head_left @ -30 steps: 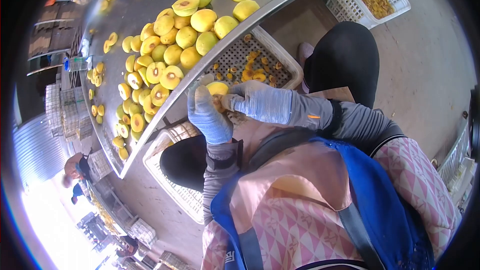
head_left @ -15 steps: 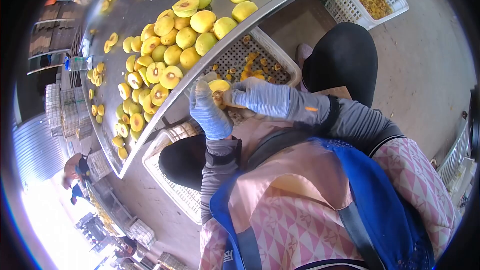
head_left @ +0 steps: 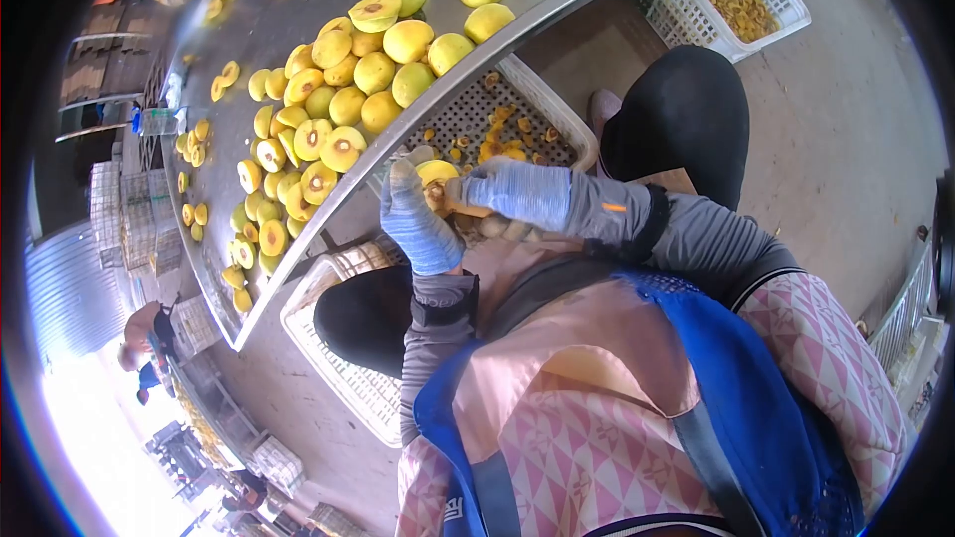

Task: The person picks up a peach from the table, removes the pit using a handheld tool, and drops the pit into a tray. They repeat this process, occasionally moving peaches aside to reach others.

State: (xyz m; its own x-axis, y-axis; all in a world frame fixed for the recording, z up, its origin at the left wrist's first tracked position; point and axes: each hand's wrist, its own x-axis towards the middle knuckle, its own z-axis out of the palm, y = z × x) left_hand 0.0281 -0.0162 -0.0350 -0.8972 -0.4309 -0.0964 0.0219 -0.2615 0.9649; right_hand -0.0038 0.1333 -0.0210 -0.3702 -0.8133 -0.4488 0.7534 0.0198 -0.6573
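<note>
In front of my lap, my gloved left hand (head_left: 422, 224) is closed around a yellow peach half (head_left: 436, 172). My right hand (head_left: 522, 191), also in a blue-grey glove, presses against the cut, brownish middle of that peach half. Its fingers are curled, and whatever they grip is hidden or too small to name. Just beyond my hands, a metal table (head_left: 557, 2) holds a pile of whole and halved yellow peaches (head_left: 346, 106), some halves showing brown centres.
Under the table edge, a perforated crate (head_left: 569, 119) holds orange-brown scraps. Another white crate (head_left: 694, 8) at the upper right is filled with similar scraps. A white basket (head_left: 343, 378) stands by my left leg. Other people (head_left: 149, 338) are at the far left.
Both hands stay together at the peach half, with only a slight shift of the right hand and wrist. The view has moved slightly.
</note>
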